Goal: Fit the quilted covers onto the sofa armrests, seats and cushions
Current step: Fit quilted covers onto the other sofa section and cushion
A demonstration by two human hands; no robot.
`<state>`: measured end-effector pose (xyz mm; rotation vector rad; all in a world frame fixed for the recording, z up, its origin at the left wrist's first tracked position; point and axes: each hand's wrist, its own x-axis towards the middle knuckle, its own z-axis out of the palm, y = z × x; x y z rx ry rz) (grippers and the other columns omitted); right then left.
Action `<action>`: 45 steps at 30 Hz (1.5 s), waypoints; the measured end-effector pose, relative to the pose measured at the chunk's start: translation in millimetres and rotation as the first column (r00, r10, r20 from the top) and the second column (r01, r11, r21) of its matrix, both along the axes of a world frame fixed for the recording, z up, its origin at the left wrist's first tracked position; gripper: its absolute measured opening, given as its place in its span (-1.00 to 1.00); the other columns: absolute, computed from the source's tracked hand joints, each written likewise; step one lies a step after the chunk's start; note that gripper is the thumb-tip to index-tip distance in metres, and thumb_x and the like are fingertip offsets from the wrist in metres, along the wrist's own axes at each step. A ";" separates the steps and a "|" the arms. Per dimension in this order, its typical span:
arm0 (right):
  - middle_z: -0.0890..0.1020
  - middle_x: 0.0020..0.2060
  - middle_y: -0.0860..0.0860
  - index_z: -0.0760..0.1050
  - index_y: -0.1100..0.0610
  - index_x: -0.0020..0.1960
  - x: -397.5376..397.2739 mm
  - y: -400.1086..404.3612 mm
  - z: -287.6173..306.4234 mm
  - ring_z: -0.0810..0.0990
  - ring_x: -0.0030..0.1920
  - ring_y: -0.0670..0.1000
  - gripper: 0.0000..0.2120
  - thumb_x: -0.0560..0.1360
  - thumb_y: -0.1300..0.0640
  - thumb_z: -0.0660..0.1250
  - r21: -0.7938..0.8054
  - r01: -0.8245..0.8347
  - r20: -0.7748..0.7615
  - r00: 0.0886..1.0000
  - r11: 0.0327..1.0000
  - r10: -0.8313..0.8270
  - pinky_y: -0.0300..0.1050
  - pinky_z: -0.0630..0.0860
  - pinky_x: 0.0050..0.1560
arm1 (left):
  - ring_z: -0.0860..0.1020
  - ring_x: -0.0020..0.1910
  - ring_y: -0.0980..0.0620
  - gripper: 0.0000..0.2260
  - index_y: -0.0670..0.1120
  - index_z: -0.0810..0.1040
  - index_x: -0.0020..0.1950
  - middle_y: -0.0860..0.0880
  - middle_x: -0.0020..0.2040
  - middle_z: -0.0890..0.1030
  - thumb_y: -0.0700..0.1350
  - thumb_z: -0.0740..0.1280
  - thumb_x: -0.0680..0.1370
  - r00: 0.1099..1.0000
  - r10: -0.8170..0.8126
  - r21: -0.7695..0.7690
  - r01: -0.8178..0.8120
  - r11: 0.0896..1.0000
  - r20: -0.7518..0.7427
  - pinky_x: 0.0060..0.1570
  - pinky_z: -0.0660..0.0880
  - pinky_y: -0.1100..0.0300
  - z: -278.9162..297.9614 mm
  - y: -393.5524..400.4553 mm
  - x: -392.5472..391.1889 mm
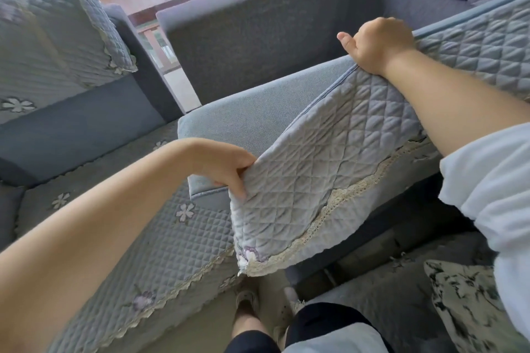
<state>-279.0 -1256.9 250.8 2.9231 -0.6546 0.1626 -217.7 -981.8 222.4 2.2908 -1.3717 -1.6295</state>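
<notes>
A grey-blue quilted cover [329, 157] with a cream lace hem hangs over a bare light-grey seat cushion [258, 112] in the middle of the view. My left hand [229, 169] pinches the cover's near left edge, lifting it off the cushion's front. My right hand [378, 43] grips the cover's piped far edge at the cushion's back corner, thumb sticking out. The cover's right part [481, 46] lies flat along the seat. Its lace corner [249, 261] dangles toward the floor.
A covered seat [160, 252] with flower embroidery lies at lower left. A quilted cushion [57, 31] leans at upper left. The dark sofa backrest [258, 28] stands behind. A patterned pillow [470, 304] lies at lower right. My feet [258, 306] stand on the floor.
</notes>
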 end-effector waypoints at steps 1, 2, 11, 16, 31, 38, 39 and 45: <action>0.55 0.01 0.36 0.53 0.42 -0.01 0.5 2.5 0.7 0.51 0.03 0.33 -0.27 0.50 -0.19 -0.13 -0.001 0.033 -0.006 0.999 0.999 -0.033 0.04 0.38 0.00 | 0.51 -0.20 0.12 -0.84 0.06 0.44 -0.16 0.07 -0.17 0.54 -0.14 0.39 0.46 0.998 -0.025 -0.039 0.027 0.999 0.058 -0.11 0.49 0.31 -2.9 -1.1 2.0; 0.54 0.03 0.35 0.52 0.41 0.04 0.4 6.2 0.5 0.51 0.04 0.33 -0.32 0.57 -0.16 -0.10 -0.005 0.052 0.000 0.999 0.999 -0.052 0.05 0.38 0.01 | 0.52 -0.14 0.12 -0.83 0.11 0.43 -0.18 0.10 -0.15 0.57 -0.11 0.40 0.45 0.997 -0.001 -0.071 0.007 0.997 0.073 -0.01 0.49 0.24 -4.4 0.2 2.8; 0.49 0.20 0.07 0.61 0.24 -0.15 11.5 101.9 -38.3 0.37 0.27 0.10 -0.19 0.32 -0.32 -0.21 0.198 -0.489 0.079 0.872 0.849 0.484 -0.02 0.18 0.29 | 0.56 -0.33 0.22 -0.63 -0.07 0.51 -0.07 0.14 -0.31 0.62 -0.08 0.48 0.17 0.755 0.383 -0.281 -0.584 0.762 -0.533 -0.37 0.48 0.37 -16.6 31.2 10.8; 0.58 0.05 0.13 0.60 0.29 -0.34 14.5 103.5 -40.1 0.49 0.13 0.17 -0.32 0.34 -0.20 -0.09 0.209 -0.508 0.202 0.858 0.836 0.472 0.05 0.30 0.18 | 0.64 -0.23 0.05 -0.35 -0.13 0.37 0.12 -0.03 -0.10 0.60 -0.21 0.56 0.11 0.360 0.399 0.019 -0.721 0.692 -0.843 -0.27 0.62 0.15 -29.0 55.1 6.0; 0.62 -0.08 0.11 0.54 0.30 -0.43 6.3 100.8 -42.9 0.52 0.01 0.14 -0.52 0.25 0.00 -0.02 0.286 -0.571 0.323 0.813 0.769 0.484 -0.17 0.23 0.01 | 0.40 -0.19 0.00 -0.70 0.08 0.28 -0.29 0.06 -0.29 0.41 -0.29 0.27 0.42 0.934 0.005 -0.352 0.130 0.927 0.358 -0.19 0.32 0.19 -0.2 33.8 -3.2; 0.49 0.17 0.12 0.46 0.26 -0.07 11.8 103.4 -36.9 0.37 0.20 0.09 -0.54 0.35 -0.11 0.07 0.357 -0.402 0.233 0.912 0.843 0.337 -0.05 0.33 0.18 | 0.25 -0.42 0.16 -0.63 -0.01 0.19 -0.37 0.06 -0.41 0.28 -0.16 0.39 0.42 0.941 0.177 -0.388 -0.054 0.920 0.289 -0.36 0.20 0.30 -21.0 54.5 -3.1; 0.40 0.29 0.10 0.44 0.23 0.07 13.2 103.6 -37.1 0.29 0.32 0.07 -0.59 0.43 -0.08 0.15 0.319 -0.370 0.143 0.929 0.872 0.342 -0.05 0.25 0.27 | 0.25 -0.41 0.15 -0.66 -0.02 0.21 -0.36 0.06 -0.40 0.29 -0.11 0.38 0.44 0.938 0.193 -0.370 -0.077 0.926 0.288 -0.34 0.22 0.25 -21.4 57.8 -3.4; 0.25 0.43 0.06 0.24 0.15 0.38 16.3 107.4 -36.2 0.12 0.46 0.04 -0.48 0.50 -0.06 0.21 0.237 -0.306 0.004 0.949 0.922 0.314 -0.07 -0.11 0.46 | 0.38 -0.26 -0.01 -0.65 0.02 0.16 -0.34 -0.01 -0.26 0.44 0.01 0.32 0.48 0.881 0.242 -0.372 -0.083 0.925 0.407 -0.23 0.32 0.14 -30.8 74.5 -25.6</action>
